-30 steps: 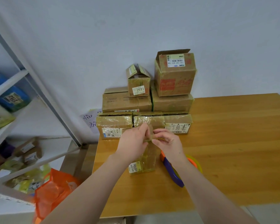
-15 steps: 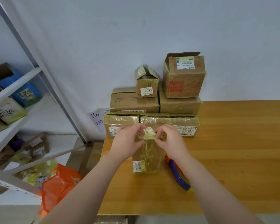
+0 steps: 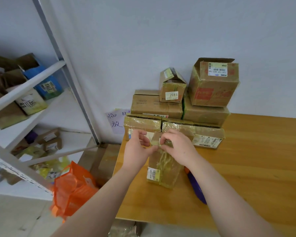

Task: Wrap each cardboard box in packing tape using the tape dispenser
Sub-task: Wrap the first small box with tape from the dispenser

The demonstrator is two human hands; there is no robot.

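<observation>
**Though nearly wrapped, this box wants finishing**

The left hand pinches crinkled, glossy tape at its top edge, and the right hand pinches there too. It stands upright on the wooden table. The purple-handled tape dispenser lies just beside it — the open-flapped carton behind looks unsealed, I judge.

Soft, even light fills the room, bright but not harsh; the pale grey-blue wall shows no hot spots. Shadows on the light wooden desk are faint. The small tape-wrapped cardboard box gives off a dull sheen. The left hand and right hand on it are slightly motion-blurred. The white metal shelf post leans with wide-angle distortion, and the orange mesh bag looks smeared.
</observation>
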